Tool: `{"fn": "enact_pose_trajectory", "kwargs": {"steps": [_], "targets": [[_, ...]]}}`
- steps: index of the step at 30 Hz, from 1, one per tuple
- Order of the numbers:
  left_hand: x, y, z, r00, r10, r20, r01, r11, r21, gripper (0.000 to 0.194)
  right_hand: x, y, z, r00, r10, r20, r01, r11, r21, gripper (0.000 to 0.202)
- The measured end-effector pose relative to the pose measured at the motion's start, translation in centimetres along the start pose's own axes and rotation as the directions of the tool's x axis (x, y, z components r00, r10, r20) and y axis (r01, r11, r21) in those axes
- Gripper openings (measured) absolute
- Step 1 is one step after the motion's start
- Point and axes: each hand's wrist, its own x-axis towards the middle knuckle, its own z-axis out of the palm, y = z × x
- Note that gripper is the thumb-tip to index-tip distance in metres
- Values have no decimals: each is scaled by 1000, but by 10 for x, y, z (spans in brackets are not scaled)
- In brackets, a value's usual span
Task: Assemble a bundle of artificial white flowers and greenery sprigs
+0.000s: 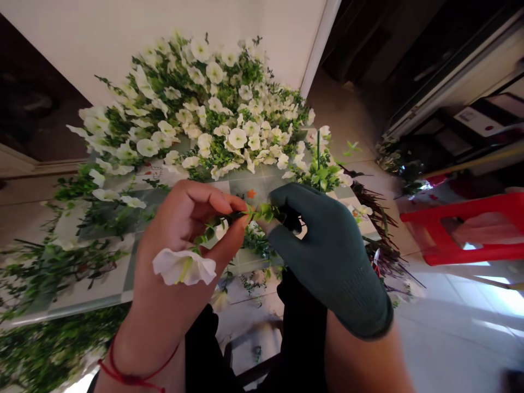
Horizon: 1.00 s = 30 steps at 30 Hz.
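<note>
My bare left hand (184, 234) pinches a leafy green stem (264, 212) between thumb and fingertips. A white trumpet-shaped artificial flower (186, 267) hangs below that hand, by the thumb, and seems to belong to the same sprig. My right hand (319, 240), in a dark green glove, is curled at the stem's other end, with thumb and fingers closing near the leaves. Its fingertips are partly hidden, and I cannot make out how firmly they grip. Both hands are above the front of a checkered tabletop (135, 262).
A large heap of white artificial flowers (237, 139) fills the table's back. Green leafy sprigs (61, 273) lie at the left, and more greenery (53, 344) is below the edge. Dark reddish foliage (374, 213) lies at the right. A red plastic stool (470, 224) stands on the floor.
</note>
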Motion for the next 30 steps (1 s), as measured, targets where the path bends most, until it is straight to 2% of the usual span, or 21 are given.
{"fn": "enact_pose_trajectory", "kwargs": {"steps": [8,13,18,24,30], "targets": [[0,4,-1,999,-17,44,17,1000,-8,22,-1,-5,-2,1000,-17,5,17,998,-56,14],[-3,2,2,999,-25,-23,25,1000,-15,23,-1,-1,4,1000,-5,-8,5,999,-36,11],[-3,6,-1,1000,-3,-24,3,1000,2,25,0,-2,2,1000,4,20,-4,1000,10,14],[1,8,-4,999,1,37,-2,999,40,23,1,-4,-1,998,23,54,-24,999,22,17],[1,5,-6,999,-10,50,7,998,60,24,2,1,-2,995,28,98,-31,999,24,17]]}}
